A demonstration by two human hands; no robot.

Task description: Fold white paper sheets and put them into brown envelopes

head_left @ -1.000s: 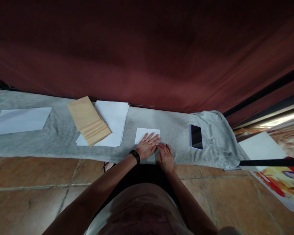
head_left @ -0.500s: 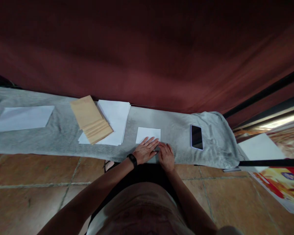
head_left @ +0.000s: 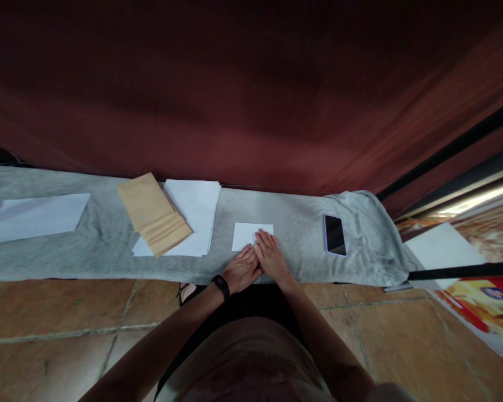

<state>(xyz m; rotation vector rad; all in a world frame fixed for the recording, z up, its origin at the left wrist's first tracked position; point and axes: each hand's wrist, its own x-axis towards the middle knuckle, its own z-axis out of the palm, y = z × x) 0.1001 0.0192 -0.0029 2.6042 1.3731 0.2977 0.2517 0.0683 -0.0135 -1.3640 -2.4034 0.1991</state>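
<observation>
A small white rectangle of paper [head_left: 243, 234], apparently folded, lies on the grey cloth in front of me. My left hand [head_left: 241, 271], with a black band on its wrist, rests flat at the paper's near edge, fingers stretched out. Across its right part lies my right hand [head_left: 270, 252], palm down and fingers extended, its side against the left fingertips. Neither hand grips anything. Left of the paper is a stack of white sheets [head_left: 199, 212], partly covered by several brown envelopes [head_left: 145, 195] fanned out on top.
The grey cloth [head_left: 293, 218] covers a long narrow surface. A phone [head_left: 335, 235] lies to the right, and another white sheet [head_left: 42, 215] at the far left. A dark red curtain [head_left: 235, 128] hangs behind. Black bars [head_left: 456, 272] and a colourful printed box [head_left: 490, 312] are at the right.
My right hand has moved up and left onto the paper. My left hand has drawn back slightly toward me and left, to the near edge. The view has shifted a little.
</observation>
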